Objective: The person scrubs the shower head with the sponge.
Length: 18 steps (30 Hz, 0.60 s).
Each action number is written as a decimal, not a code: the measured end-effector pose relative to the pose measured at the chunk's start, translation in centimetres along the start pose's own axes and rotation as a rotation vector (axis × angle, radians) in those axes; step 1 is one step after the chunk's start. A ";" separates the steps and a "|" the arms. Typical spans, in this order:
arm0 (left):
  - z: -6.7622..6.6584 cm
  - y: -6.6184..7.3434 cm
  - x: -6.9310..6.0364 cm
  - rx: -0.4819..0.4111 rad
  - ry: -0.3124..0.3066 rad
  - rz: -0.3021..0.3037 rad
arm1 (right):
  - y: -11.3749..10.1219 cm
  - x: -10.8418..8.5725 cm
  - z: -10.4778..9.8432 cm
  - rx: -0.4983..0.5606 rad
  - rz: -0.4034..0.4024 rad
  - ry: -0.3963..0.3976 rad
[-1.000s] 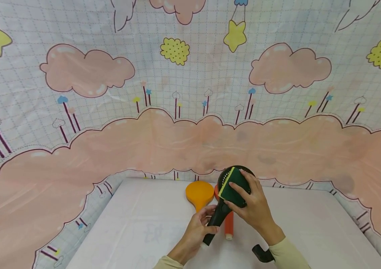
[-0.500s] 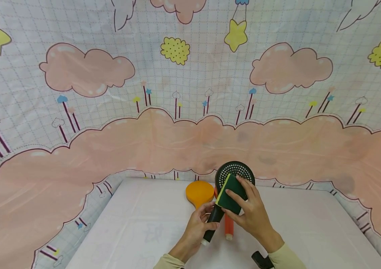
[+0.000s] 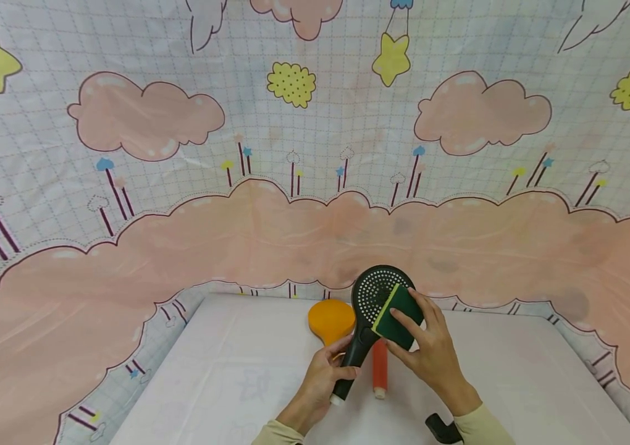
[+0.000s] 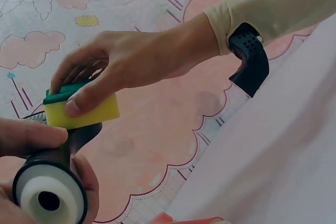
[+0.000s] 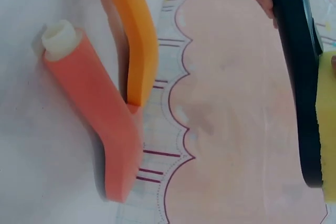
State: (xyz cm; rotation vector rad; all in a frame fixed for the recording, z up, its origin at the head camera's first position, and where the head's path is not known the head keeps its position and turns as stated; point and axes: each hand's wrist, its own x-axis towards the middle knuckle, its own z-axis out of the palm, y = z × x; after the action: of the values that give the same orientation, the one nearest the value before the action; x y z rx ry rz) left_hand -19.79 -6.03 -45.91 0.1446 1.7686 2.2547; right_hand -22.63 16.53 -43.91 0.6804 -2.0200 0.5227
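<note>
A black shower head (image 3: 370,293) with a dotted spray face is held up above the table, tilted, face toward the head camera. My left hand (image 3: 315,380) grips its handle near the white threaded end (image 4: 50,198). My right hand (image 3: 434,352) pinches a green and yellow sponge (image 3: 404,316) between thumb and fingers. The sponge's yellow side faces the spray face and covers its lower right part. In the left wrist view the right hand (image 4: 126,59) holds the sponge from above, green side up. The right wrist view shows only the sponge's yellow edge (image 5: 328,124).
A yellow-orange shower head (image 3: 330,320) lies on the white table (image 3: 226,364) behind the left hand. Beside it lies a red-orange one (image 3: 380,374), partly hidden by the black one. A black band (image 4: 249,59) is around the right wrist. Cartoon-printed cloth (image 3: 315,241) rises behind.
The sponge has moved down, then right and slightly up, across the spray face, uncovering its upper left. The black shower head has shifted a little left. Both hands keep their holds.
</note>
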 end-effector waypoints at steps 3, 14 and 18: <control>-0.1 0.0 0.0 -0.005 0.002 -0.020 | 0.0 -0.2 -0.1 -0.012 0.042 -0.031; -0.1 -0.2 -0.1 -0.044 -0.008 -0.019 | -0.5 -0.4 0.4 0.011 0.025 -0.011; -0.2 -0.2 0.1 -0.068 -0.032 0.000 | -0.8 -0.5 0.5 0.022 0.028 -0.017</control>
State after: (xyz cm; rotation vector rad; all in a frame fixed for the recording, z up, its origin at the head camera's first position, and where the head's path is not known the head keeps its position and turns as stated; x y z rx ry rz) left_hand -19.90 -6.13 -46.20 0.1662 1.6735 2.2956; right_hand -22.24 15.78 -44.48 0.6723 -2.0450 0.5578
